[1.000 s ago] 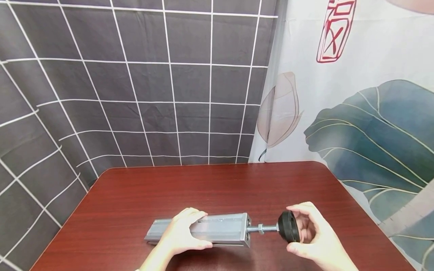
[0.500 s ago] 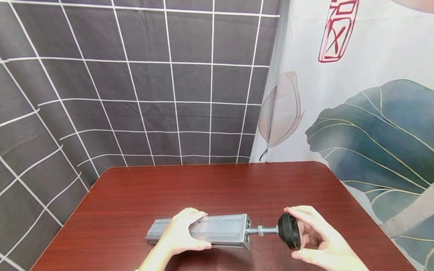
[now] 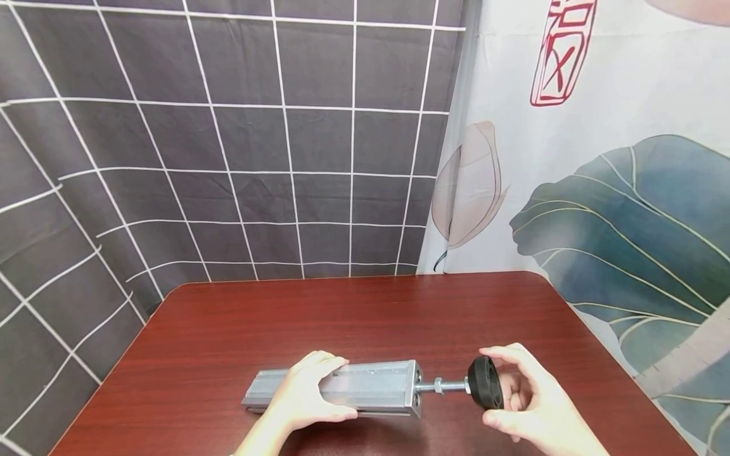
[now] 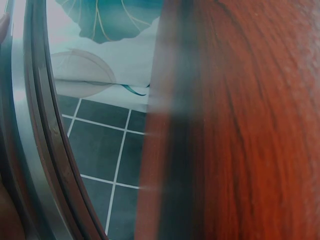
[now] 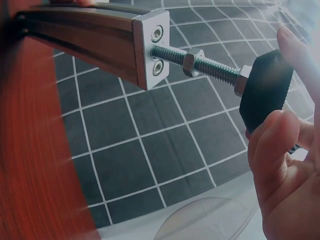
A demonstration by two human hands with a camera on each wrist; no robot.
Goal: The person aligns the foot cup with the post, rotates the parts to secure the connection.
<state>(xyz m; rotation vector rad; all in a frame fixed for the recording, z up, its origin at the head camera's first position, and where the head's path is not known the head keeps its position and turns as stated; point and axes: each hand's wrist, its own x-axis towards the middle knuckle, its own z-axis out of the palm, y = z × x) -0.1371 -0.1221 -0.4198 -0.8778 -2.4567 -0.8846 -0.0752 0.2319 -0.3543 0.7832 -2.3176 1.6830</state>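
A silver aluminium profile (image 3: 376, 383) lies sideways over the table, my left hand (image 3: 310, 392) gripping it from above with thumb on the near side. Its grooved side (image 4: 37, 120) runs along the edge of the left wrist view. From the end plate (image 5: 152, 50), held by two socket screws, a threaded rod (image 5: 217, 69) sticks out with a hex nut (image 5: 191, 62) partway along. At the rod's outer end sits a black levelling foot (image 3: 485, 382). My right hand (image 3: 530, 399) pinches the foot's rim between thumb and fingers; its palm side faces the foot's base.
The red-brown wooden table (image 3: 353, 316) spreads beneath and behind both hands. A dark grey cloth with a white grid (image 3: 256, 139) hangs beyond its back edge. To the right hangs a white curtain (image 3: 507, 76) printed with leaves and a bud.
My right fingers shift round the foot's rim, the hand moving out to the right and then back in. The left hand and the profile stay almost still.
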